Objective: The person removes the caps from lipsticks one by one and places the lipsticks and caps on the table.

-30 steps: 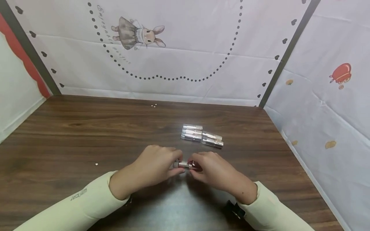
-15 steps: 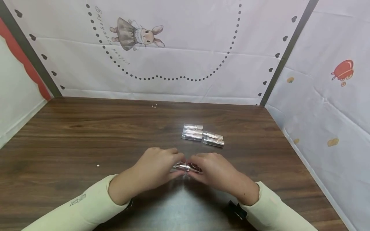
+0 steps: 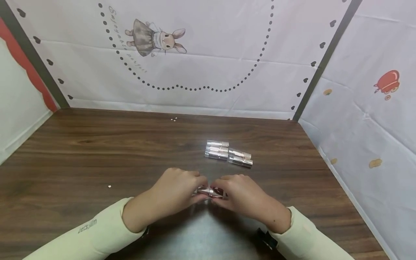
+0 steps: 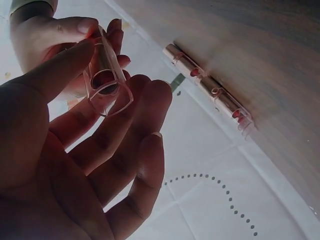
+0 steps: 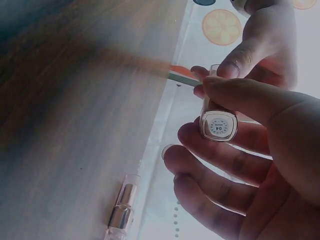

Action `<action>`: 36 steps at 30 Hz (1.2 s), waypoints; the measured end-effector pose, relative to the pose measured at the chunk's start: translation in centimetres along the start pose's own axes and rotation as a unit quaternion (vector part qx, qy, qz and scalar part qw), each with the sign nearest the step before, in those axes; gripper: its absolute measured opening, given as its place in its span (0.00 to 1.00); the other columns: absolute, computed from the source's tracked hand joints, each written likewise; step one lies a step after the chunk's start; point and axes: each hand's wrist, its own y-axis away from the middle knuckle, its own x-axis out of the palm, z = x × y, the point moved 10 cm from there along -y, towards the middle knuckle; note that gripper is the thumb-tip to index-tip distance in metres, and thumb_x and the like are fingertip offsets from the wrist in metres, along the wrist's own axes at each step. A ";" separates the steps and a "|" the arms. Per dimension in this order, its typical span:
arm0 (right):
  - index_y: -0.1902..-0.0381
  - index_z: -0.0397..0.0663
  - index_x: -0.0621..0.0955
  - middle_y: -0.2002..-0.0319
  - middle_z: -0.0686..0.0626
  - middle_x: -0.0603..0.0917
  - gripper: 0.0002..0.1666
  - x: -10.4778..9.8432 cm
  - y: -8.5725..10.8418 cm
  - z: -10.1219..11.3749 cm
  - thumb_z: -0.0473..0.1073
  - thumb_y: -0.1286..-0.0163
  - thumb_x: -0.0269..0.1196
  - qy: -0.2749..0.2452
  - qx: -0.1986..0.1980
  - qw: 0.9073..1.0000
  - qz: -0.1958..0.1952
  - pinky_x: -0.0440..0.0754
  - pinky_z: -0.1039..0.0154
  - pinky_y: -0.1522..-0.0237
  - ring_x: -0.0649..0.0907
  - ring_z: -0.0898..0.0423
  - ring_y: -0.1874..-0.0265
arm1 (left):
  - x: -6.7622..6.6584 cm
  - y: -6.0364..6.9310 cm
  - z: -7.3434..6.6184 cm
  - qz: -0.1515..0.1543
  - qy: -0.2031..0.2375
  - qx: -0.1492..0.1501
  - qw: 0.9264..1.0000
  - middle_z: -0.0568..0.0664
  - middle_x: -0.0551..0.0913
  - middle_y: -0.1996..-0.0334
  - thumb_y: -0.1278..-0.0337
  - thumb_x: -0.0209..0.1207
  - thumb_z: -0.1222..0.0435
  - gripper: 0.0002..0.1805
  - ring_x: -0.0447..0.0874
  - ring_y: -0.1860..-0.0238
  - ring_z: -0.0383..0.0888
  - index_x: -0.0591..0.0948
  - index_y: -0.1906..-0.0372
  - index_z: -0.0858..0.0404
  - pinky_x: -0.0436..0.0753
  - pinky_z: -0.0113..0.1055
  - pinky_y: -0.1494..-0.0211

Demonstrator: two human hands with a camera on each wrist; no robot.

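Note:
A shiny rose-gold tube (image 3: 210, 191) lies level between the two hands above the wooden table. My left hand (image 3: 178, 189) pinches its clear-capped end between thumb and fingers; the left wrist view shows the squarish transparent cap (image 4: 111, 90) with red inside. The other end is pinched by my right hand (image 3: 245, 193). In the right wrist view that end has a square base (image 5: 218, 126) with a round label reading 04. Beyond the hands, several similar tubes (image 3: 216, 149) lie side by side in two groups, some silvery with clear caps.
The wooden table (image 3: 97, 144) reaches back to a white cloth wall (image 3: 208, 43) with a rabbit print. Small white bits (image 3: 173, 119) lie near its far edge, another bit (image 3: 109, 186) lies at the left. A patterned cloth (image 3: 357, 108) stands at the right.
Both hands have come slightly lower in the head view and still hold the tube. Its clear section is less visible between the fingers, and more of the rose-gold part shows.

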 end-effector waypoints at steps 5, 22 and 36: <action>0.62 0.52 0.84 0.71 0.59 0.85 0.08 -0.2 0.1 0.0 0.48 0.35 0.70 0.012 -0.001 1.000 -0.009 0.74 0.73 0.76 0.79 0.70 0.77 | -0.1 -0.1 0.1 0.004 -0.003 -0.004 1.000 0.37 0.82 0.76 0.49 0.70 0.46 0.13 0.74 0.82 0.33 0.84 0.69 0.49 0.70 0.31 0.81; 0.57 0.56 0.84 0.65 0.59 0.86 0.11 0.5 0.2 -0.1 0.53 0.32 0.68 0.013 0.009 0.999 0.032 0.73 0.71 0.75 0.75 0.70 0.78 | 0.1 0.1 -0.1 0.039 0.024 -0.003 0.999 0.37 0.80 0.77 0.47 0.69 0.47 0.11 0.71 0.82 0.33 0.83 0.70 0.48 0.67 0.32 0.81; 0.56 0.55 0.84 0.70 0.61 0.85 0.11 0.9 0.4 -0.2 0.52 0.31 0.66 -0.013 0.015 0.998 0.058 0.72 0.71 0.76 0.73 0.71 0.80 | 0.6 0.3 0.2 0.088 0.058 -0.035 0.994 0.34 0.81 0.78 0.44 0.68 0.47 0.11 0.69 0.82 0.32 0.84 0.67 0.49 0.67 0.32 0.81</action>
